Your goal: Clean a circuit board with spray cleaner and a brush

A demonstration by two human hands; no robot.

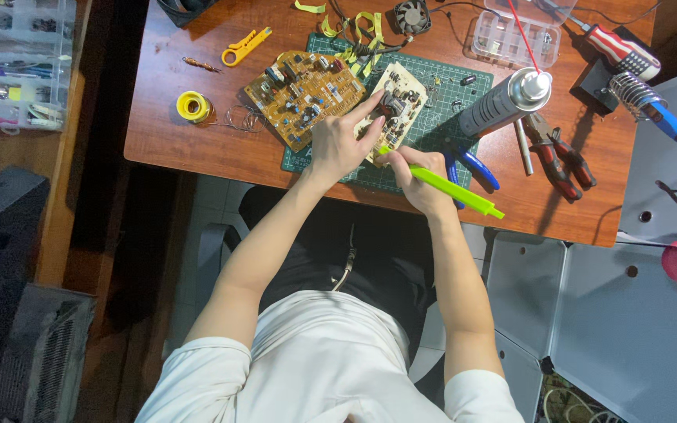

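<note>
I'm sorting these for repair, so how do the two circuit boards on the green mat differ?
The larger brown board lies untouched, left of the small pale board. The brown one is wider and crowded with parts; the pale one is narrower, steadied by the left hand while the right hand holds a green tool at its edge. Both lie component-side up.

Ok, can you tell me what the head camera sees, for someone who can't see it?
A person's left hand steadies a small pale circuit board on a green mat, while the right hand holds a bright green tool to it.
</note>
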